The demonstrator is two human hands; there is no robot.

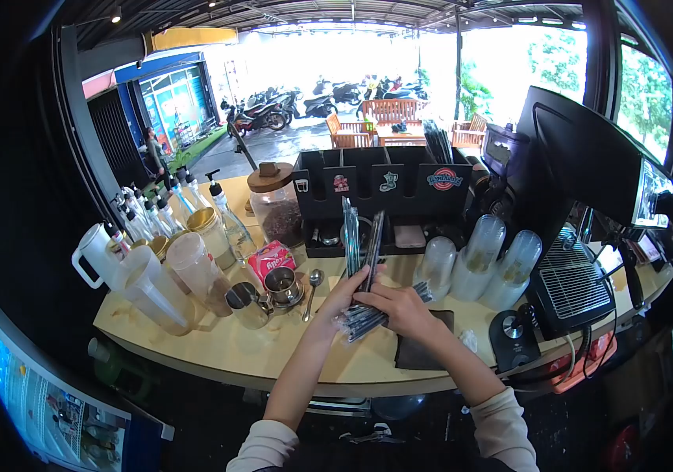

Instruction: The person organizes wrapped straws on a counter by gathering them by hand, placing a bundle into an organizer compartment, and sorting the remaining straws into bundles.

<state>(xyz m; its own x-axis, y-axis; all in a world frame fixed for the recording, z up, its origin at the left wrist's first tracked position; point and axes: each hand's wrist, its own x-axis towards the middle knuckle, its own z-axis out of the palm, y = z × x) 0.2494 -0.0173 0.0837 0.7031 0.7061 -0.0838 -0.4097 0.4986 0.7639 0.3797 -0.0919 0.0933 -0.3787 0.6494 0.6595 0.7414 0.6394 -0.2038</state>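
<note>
Above the front of the wooden counter, my left hand [341, 297] is closed around dark straws in clear wrappers [351, 236], which stick up from it. Close against it, my right hand [406, 308] has its fingers bent in and pinches at the same bundle, beside another upright group of straws [374, 240]. More wrapped straws [362, 321] lie crosswise beneath both hands. Which straws each hand bears is partly hidden by the fingers. Behind them stands a black compartment organizer [388, 189] with stickers, and several straws [436, 141] stand in its right end.
Plastic pitchers [151, 291], a metal cup [282, 287], a spoon [312, 293] and a pink packet [272, 259] sit at left. Stacked clear cups [481, 252], a dark cloth [425, 342] and a black scale-like device [514, 338] are at right, beside a drip-grated machine [573, 283] and a monitor [580, 149].
</note>
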